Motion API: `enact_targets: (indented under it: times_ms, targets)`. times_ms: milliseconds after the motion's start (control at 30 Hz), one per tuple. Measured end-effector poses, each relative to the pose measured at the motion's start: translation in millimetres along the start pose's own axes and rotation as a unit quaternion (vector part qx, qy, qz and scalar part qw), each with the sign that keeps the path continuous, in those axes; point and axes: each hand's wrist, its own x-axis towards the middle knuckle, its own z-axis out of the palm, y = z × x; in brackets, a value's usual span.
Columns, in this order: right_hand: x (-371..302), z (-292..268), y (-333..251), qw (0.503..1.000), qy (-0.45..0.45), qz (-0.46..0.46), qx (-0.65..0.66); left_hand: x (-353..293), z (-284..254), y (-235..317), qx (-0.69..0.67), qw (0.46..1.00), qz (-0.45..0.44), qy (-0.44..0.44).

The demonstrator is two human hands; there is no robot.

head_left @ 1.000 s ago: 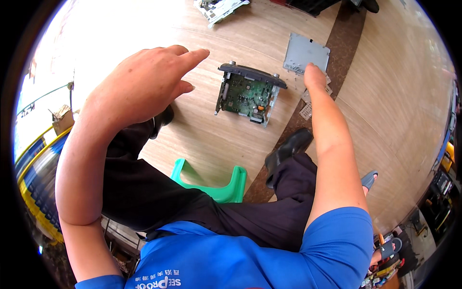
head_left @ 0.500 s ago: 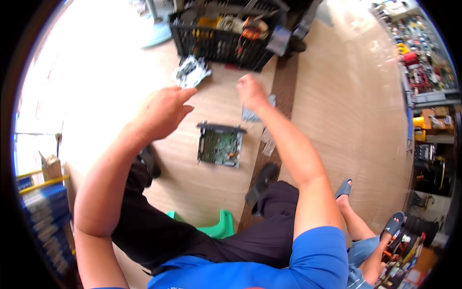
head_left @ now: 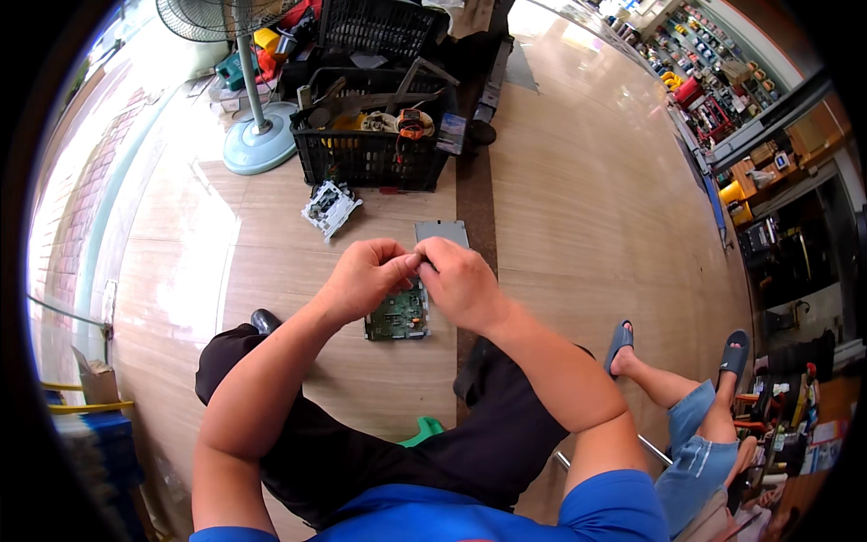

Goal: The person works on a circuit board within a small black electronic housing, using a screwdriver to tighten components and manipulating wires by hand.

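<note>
Your left hand [head_left: 363,278] and right hand [head_left: 464,282] meet at the centre of the frame, fingers curled and tips touching; a dark patch shows by the right fingers, and you cannot tell from here whether they grasp some small piece or only each other. For a clean pinch, work with the tips rather than the knuckles, brace one hand against the other, and lift your wrists enough to see past them. The green circuit board [head_left: 397,318] lies on the floor [head_left: 578,244] just below your fingers in the frame, its upper part hidden: flat, squarish, studded with small components, so handle it by its edges. Just above your right hand sits a smooth, flat grey plate [head_left: 442,232], partly covered. Farther out, upper left of centre, are a pale, angular frame with cut-outs [head_left: 331,210] and a latticed black plastic crate [head_left: 375,170]
</note>
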Motion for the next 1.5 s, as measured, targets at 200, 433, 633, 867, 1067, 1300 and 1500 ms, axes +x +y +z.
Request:
enact_targets:
  times_ms: [200,433,633,867,1067,1300,1500]
  targets:
    - [-12,4,2,0.999,0.006,0.034,0.027,-3,-4,-4,0.018,0.998,-0.041,-0.044]
    - [-14,10,31,0.987,-0.127,0.028,0.090,6,-14,-6,0.137,0.974,-0.085,-0.158]
    - [2,7,49,0.989,-0.120,0.013,0.084,30,-23,-6,0.017,0.978,-0.122,-0.170]
    - [20,7,55,0.994,-0.057,0.044,0.081,47,-27,-5,-0.102,0.981,-0.131,-0.100]
    - [24,12,43,0.990,0.001,0.093,0.101,52,-21,-19,-0.181,0.974,-0.128,-0.046]
    - [21,29,55,0.995,0.014,0.078,0.063,49,-26,-14,-0.191,0.976,-0.096,0.028]
    - [54,45,176,0.973,-0.151,0.169,0.036,50,-26,-16,-0.137,0.985,-0.099,0.041]
